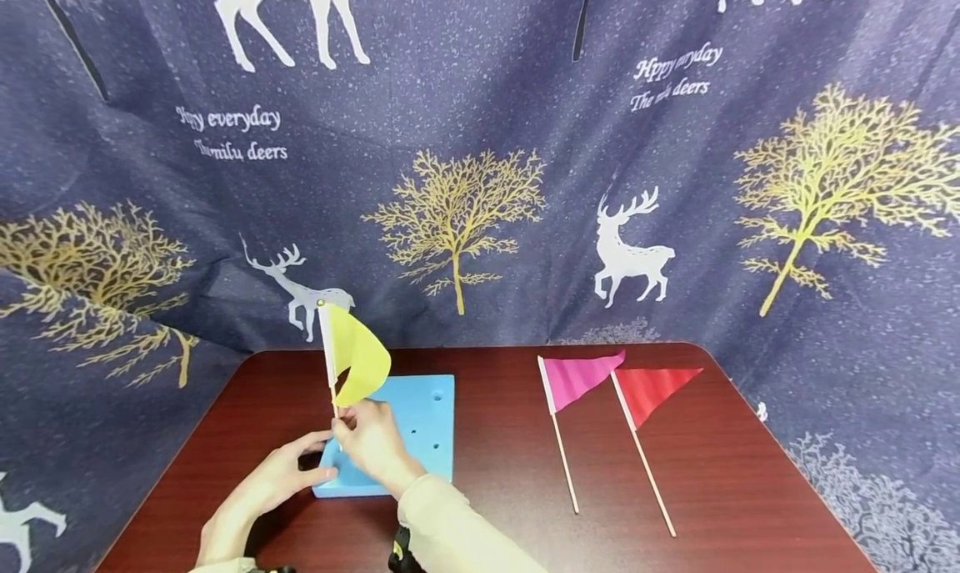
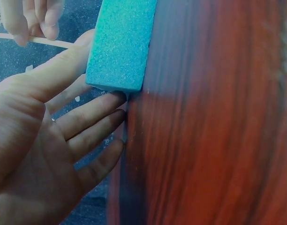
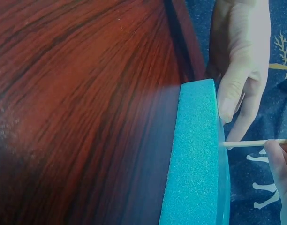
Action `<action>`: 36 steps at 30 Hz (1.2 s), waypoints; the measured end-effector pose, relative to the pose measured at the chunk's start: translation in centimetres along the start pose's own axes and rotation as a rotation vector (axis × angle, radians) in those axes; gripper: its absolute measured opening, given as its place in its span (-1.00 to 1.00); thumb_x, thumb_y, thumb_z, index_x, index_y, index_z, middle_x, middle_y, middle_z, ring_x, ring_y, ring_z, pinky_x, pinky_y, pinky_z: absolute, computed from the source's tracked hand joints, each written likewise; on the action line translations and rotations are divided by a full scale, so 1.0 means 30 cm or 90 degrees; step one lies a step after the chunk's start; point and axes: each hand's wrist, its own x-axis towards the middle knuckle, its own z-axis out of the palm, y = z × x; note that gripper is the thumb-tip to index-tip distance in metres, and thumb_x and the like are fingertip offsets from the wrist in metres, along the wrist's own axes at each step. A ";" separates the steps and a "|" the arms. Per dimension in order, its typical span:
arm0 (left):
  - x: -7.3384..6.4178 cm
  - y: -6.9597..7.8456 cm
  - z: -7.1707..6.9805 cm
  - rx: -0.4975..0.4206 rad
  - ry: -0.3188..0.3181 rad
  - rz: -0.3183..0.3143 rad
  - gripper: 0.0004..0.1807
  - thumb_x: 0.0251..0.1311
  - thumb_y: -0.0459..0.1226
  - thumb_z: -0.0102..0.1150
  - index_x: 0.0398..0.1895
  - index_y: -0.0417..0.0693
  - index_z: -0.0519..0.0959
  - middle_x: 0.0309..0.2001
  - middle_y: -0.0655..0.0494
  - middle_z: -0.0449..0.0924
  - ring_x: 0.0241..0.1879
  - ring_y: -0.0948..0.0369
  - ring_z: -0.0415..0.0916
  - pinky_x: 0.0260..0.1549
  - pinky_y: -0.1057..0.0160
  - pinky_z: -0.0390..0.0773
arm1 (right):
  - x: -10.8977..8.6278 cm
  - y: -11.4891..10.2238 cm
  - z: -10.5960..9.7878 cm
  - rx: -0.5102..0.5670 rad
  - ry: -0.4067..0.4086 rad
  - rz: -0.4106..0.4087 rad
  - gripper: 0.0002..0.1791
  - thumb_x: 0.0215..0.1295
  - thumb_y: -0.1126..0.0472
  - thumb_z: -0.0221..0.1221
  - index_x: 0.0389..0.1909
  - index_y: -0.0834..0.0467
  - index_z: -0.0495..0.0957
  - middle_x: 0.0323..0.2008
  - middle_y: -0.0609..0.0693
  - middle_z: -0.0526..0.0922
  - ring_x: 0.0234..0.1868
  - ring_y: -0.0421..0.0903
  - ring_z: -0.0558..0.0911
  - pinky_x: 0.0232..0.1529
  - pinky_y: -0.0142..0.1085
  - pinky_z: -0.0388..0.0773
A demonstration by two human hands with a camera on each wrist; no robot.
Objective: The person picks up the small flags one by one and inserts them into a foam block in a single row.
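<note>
My right hand [image 1: 377,444] pinches the thin wooden stick [image 3: 246,144] of a yellow triangular flag [image 1: 366,363] between thumb and fingers. The flag stands nearly upright over the left part of a light blue foam block [image 1: 420,408] with several small holes. In the right wrist view, the stick's lower end meets the block's upper face. At the block's front left corner is my left hand [image 1: 279,474]. Its thumb touches the block near the corner, and its other fingers stretch along the left side, fairly straight, as the left wrist view shows.
On the right side of the dark red wooden table [image 1: 510,464] lie a magenta flag [image 1: 577,379] and a red flag [image 1: 651,394], their sticks pointing toward me. Behind the table hangs a dark blue cloth [image 1: 480,98] printed with deer and trees.
</note>
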 end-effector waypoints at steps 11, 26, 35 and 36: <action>-0.006 -0.004 -0.003 -0.015 -0.009 -0.007 -0.25 0.11 -0.05 0.40 0.33 -0.18 0.40 0.11 -0.17 0.53 0.13 -0.14 0.45 -0.05 -0.04 0.47 | -0.016 0.022 0.028 0.022 0.024 -0.090 -0.86 0.22 0.31 0.30 -0.47 0.04 0.57 -0.50 -0.22 0.62 -0.47 -0.48 0.50 -0.40 -0.66 0.39; -0.002 -0.010 -0.002 0.002 0.009 0.034 -0.28 0.11 -0.05 0.40 0.32 -0.12 0.43 0.07 -0.12 0.57 0.10 -0.09 0.49 -0.10 0.06 0.49 | -0.035 0.016 0.028 0.014 0.008 -0.017 -0.74 0.20 0.27 0.28 -0.62 -0.05 0.52 -0.59 -0.36 0.53 -0.50 -0.47 0.43 -0.45 -0.62 0.34; -0.004 -0.005 -0.003 0.002 0.010 0.026 -0.29 0.11 -0.04 0.40 0.31 -0.09 0.44 0.06 -0.09 0.58 0.09 -0.08 0.50 -0.09 0.05 0.48 | -0.041 0.016 0.030 0.042 0.035 -0.008 -0.85 0.14 0.33 0.30 -0.49 0.02 0.57 -0.52 -0.30 0.60 -0.44 -0.49 0.51 -0.36 -0.62 0.41; -0.004 -0.005 -0.002 0.003 0.010 0.027 -0.29 0.11 -0.04 0.40 0.31 -0.10 0.44 0.06 -0.09 0.58 0.09 -0.07 0.50 -0.08 0.05 0.48 | -0.041 0.015 0.030 0.048 0.037 -0.006 -0.87 0.12 0.33 0.30 -0.46 0.04 0.58 -0.53 -0.30 0.59 -0.45 -0.48 0.51 -0.37 -0.61 0.40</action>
